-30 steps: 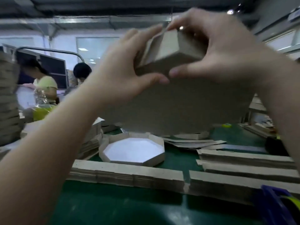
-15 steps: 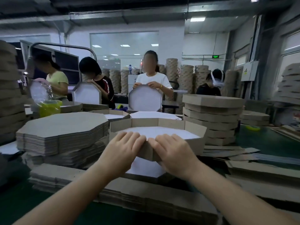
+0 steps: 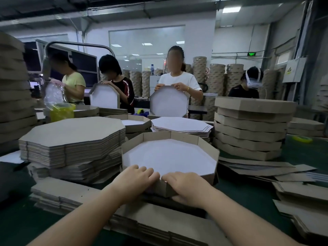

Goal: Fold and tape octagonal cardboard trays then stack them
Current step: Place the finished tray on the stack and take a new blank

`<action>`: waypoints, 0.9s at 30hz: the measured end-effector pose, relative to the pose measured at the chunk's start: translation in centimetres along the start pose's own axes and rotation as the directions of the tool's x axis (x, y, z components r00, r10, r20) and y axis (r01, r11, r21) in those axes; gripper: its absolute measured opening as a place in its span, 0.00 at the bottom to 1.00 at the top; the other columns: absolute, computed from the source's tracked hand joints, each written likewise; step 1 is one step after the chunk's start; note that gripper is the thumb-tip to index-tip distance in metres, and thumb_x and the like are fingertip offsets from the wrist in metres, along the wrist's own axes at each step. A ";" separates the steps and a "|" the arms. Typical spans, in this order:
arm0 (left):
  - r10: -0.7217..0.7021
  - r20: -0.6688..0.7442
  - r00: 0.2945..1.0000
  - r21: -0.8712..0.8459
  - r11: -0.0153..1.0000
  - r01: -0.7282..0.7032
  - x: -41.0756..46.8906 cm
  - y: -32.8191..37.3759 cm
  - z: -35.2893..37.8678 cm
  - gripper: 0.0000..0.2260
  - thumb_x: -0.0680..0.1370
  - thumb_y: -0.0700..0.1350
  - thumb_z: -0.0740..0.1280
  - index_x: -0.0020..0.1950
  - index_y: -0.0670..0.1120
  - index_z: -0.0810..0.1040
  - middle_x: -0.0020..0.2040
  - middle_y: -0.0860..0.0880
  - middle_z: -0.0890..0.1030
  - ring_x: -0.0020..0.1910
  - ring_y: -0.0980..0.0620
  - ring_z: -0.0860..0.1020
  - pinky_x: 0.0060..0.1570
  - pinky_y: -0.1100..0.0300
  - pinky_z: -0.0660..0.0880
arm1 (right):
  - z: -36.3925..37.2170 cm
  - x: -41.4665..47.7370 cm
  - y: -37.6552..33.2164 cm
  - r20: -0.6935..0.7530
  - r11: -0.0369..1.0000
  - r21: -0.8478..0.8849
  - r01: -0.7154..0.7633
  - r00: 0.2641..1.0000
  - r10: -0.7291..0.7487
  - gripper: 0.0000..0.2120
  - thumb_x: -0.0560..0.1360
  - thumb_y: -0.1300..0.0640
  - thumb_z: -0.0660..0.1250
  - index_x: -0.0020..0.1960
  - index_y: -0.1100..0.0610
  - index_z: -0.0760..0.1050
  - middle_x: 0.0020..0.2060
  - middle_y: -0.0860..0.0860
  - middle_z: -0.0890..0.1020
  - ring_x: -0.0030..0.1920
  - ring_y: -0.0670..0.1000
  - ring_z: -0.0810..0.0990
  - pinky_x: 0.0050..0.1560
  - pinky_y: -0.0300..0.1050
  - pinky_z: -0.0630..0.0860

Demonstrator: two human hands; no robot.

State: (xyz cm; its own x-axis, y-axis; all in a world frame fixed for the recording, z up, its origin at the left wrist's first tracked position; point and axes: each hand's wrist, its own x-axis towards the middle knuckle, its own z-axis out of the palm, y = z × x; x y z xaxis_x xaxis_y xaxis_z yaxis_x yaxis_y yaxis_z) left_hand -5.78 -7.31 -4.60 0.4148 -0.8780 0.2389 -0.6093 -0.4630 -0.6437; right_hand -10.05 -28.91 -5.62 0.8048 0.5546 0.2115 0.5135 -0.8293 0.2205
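Observation:
An octagonal cardboard tray [image 3: 170, 157], white inside with brown raised walls, lies open side up in front of me on the green table. My left hand [image 3: 136, 180] and my right hand [image 3: 186, 187] sit side by side on its near wall, fingers over the rim, gripping the near corner. A stack of finished trays [image 3: 248, 132] stands at the right. A pile of flat octagonal blanks [image 3: 71, 141] lies at the left.
Flat side strips [image 3: 71, 194] lie along the near edge and strips [image 3: 292, 192] at the right. A yellow tape roll [image 3: 302, 138] lies far right. White octagon sheets [image 3: 181, 124] lie behind the tray. Several people work across the table. A tall tray stack [image 3: 12, 89] stands far left.
The tray came down from in front of my face, where both hands pinched a corner, to lie flat on the table. Both hands stayed on its near wall.

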 end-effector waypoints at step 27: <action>-0.116 0.290 0.950 -0.213 0.960 0.183 1.3 1.1 -2.6 0.10 0.79 0.48 0.61 0.60 0.48 0.69 0.56 0.49 0.74 0.56 0.47 0.74 0.38 0.56 0.64 | -1.2 -1.1 0.4 0.158 0.951 0.283 -0.122 0.984 0.079 0.11 0.76 0.43 0.66 0.44 0.48 0.69 0.41 0.43 0.73 0.45 0.48 0.70 0.45 0.46 0.70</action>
State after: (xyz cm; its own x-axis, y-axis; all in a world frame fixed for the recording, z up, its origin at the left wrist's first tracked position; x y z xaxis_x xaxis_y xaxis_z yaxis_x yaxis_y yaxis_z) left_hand -7.66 -9.26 -3.15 0.6609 -0.7450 0.0908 -0.6533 -0.6306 -0.4190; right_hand -11.13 -29.77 -4.60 0.8797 0.4697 0.0749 0.4749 -0.8758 -0.0860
